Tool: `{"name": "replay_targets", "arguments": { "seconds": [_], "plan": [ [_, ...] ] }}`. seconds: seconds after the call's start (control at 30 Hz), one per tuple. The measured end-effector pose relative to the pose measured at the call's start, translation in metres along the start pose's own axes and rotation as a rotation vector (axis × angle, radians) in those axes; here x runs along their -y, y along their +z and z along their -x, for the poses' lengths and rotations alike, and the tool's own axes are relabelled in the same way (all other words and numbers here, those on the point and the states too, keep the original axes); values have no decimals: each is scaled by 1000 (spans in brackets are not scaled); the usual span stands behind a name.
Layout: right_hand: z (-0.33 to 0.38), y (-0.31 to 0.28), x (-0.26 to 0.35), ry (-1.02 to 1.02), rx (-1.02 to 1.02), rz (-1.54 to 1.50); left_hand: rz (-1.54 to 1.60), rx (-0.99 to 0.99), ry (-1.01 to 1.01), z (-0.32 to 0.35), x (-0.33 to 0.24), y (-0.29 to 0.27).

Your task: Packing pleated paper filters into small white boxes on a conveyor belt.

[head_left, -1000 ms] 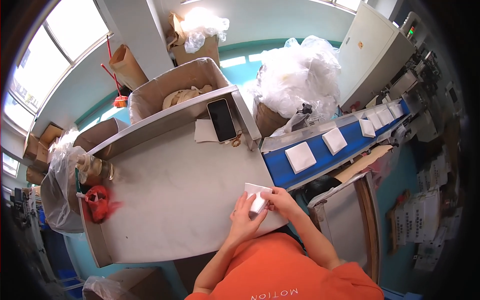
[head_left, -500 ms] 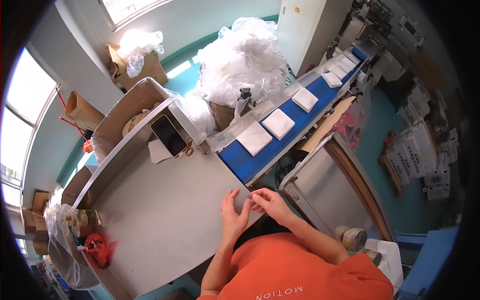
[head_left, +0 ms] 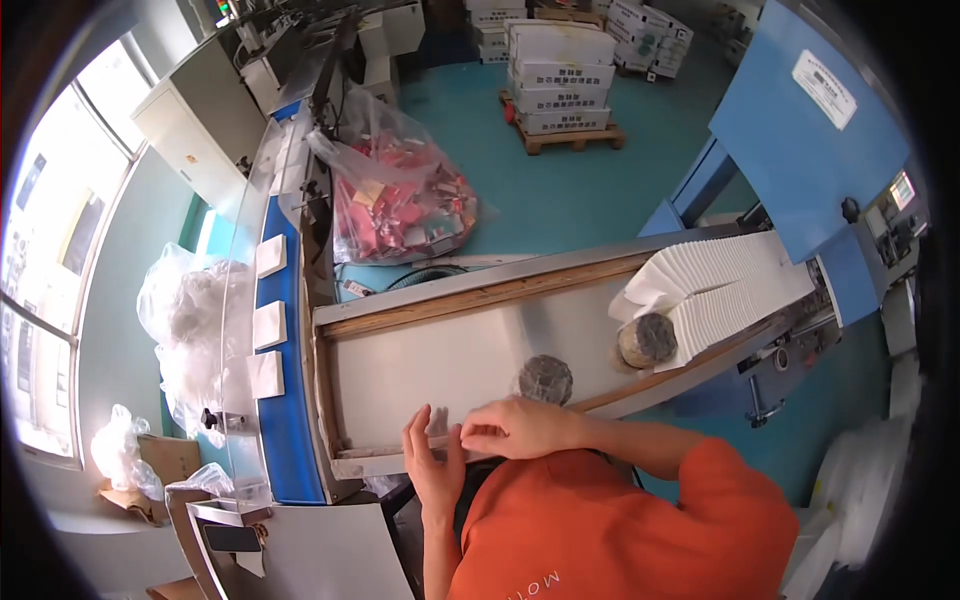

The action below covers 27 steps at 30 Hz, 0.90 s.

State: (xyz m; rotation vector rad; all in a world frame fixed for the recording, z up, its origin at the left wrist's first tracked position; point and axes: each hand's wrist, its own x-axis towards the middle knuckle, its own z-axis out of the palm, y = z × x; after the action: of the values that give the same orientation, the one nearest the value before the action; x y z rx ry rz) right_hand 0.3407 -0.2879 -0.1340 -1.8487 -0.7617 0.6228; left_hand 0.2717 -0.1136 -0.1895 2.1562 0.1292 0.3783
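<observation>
Steel tray (head_left: pixel 440 365) carries two round dark discs (head_left: pixel 546 379) and one long stack of white folded tissues (head_left: pixel 720 290) — its long axis runs up toward the right. Both hands meet at the tray's near edge: left hand (head_left: pixel 432 462) upright, fingers spread and released; right hand (head_left: pixel 515 428) curled, whether it grips anything I cannot tell.

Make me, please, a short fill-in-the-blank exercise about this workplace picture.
1. Both hands meet at the near edge of a metal ____.
2. The white packs lie on a ____ belt.
3. The clear bag of red scraps stands on the ____.
4. The white stack lies at the tray's ____ end.

Missing words: tray; blue; floor; right
</observation>
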Motion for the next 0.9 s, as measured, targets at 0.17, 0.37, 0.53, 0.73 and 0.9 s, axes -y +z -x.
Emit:
{"name": "replay_targets", "arguments": {
  "seconds": [0.17, 0.37, 0.53, 0.73, 0.9],
  "plan": [
    [81, -95, -33, 82, -630, 546, 92, 467, 35, -1, -50, 68],
    [191, -174, -65, 320, -816, 820, -36, 415, 211, -19, -66, 124],
    [189, -187, -91, 195, -692, 763, -46, 374, 210, -48, -84, 178],
    [154, -215, -127, 155, -504, 993, -65, 310, 218, -61, -107, 219],
    [132, -245, -161, 316, -595, 822, -79, 326, 166, -41, -114, 216]
  ]
}}
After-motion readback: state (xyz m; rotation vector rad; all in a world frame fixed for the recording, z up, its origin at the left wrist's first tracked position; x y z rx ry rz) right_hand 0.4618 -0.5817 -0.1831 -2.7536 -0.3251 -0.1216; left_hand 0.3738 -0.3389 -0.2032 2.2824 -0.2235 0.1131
